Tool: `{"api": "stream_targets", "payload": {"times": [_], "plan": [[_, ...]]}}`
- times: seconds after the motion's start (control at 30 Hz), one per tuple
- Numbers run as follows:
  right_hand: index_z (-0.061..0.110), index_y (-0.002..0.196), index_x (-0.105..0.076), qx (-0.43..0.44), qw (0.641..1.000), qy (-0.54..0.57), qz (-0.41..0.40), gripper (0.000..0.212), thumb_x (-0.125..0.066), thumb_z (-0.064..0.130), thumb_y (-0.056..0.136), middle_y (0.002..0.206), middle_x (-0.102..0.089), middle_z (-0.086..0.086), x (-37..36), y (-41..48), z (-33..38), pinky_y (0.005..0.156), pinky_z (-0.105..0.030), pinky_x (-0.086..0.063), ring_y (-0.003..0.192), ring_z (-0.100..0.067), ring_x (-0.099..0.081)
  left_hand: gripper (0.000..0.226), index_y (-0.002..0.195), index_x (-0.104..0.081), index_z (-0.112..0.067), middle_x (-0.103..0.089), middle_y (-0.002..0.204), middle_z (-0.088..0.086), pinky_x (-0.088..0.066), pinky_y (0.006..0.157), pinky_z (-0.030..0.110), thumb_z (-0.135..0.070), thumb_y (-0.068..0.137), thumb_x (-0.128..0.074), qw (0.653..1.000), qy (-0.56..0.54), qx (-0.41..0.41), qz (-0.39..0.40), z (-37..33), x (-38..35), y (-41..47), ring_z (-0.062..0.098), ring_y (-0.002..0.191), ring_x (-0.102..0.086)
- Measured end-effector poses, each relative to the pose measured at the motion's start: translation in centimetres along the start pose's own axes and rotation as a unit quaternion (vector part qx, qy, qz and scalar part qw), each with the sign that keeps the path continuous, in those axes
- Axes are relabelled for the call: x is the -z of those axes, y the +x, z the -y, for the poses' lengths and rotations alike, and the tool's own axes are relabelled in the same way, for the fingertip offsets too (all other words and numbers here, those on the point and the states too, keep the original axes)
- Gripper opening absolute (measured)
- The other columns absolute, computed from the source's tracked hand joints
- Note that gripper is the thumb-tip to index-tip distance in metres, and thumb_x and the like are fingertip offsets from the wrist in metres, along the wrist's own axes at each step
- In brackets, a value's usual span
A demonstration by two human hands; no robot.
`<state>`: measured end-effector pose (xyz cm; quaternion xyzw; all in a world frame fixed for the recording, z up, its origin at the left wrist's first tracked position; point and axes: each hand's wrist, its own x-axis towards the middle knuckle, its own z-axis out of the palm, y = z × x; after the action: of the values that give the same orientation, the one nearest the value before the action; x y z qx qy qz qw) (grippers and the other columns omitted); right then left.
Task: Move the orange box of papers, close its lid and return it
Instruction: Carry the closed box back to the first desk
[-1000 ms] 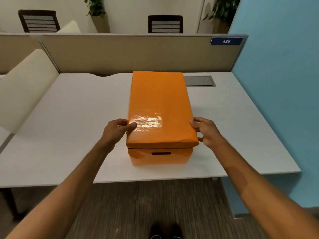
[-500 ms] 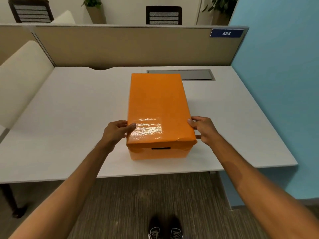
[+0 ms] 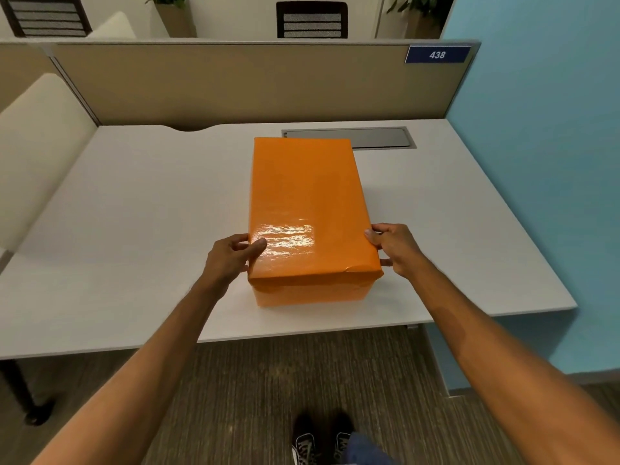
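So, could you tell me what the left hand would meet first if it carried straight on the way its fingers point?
The left hand points rightward into the orange box; its thumb already lies on the lid's near left edge, so the box's left side is met at once.

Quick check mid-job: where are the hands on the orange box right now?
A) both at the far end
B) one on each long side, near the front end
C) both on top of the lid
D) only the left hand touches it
B: the left hand and the right hand press against opposite long sides of the orange box near its front end, with the lid seated on it.
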<state>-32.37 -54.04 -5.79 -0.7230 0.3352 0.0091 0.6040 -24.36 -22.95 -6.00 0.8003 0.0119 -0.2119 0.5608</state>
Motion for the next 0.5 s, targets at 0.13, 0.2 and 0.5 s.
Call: {"api": "stream_targets", "payload": {"times": [0.13,0.2,0.5], "plan": [[0.018,0.128,-0.057,-0.001,1.0,0.008,-0.005,0.039,-0.067,0.027,0.091,0.12,-0.062,-0.005,0.2,0.3,-0.1,0.076,-0.045,-0.052,0.103,-0.028,-0.061,0.068,0.14,-0.049,-0.011,-0.061,0.13,0.01,-0.055,0.085,0.043,-0.04,0.083,-0.074,1.0,-0.002,0.012,0.013,-0.3,0.3,0.9,0.034,0.117,-0.062],[0.017,0.131,-0.056,0.007,1.0,0.008,-0.005,0.046,-0.07,0.03,0.089,0.12,-0.062,-0.006,0.4,0.7,0.1,0.08,-0.045,-0.053,0.103,-0.028,-0.062,0.078,0.146,-0.039,-0.013,-0.056,0.136,0.011,-0.052,0.087,0.043,-0.034,0.082,-0.077,1.0,-0.01,0.023,0.019,-0.7,0.6,1.7,0.035,0.121,-0.058],[0.014,0.134,-0.055,0.077,0.997,0.001,-0.019,0.051,-0.068,0.036,0.09,0.12,-0.064,-0.007,0.4,5.7,3.5,0.088,-0.045,-0.055,0.102,-0.025,-0.066,0.077,0.15,-0.031,-0.013,-0.046,0.149,0.018,-0.046,0.099,0.049,-0.036,0.088,-0.07,1.0,0.004,0.002,0.001,-4.2,1.3,6.9,0.037,0.129,-0.051]]}}
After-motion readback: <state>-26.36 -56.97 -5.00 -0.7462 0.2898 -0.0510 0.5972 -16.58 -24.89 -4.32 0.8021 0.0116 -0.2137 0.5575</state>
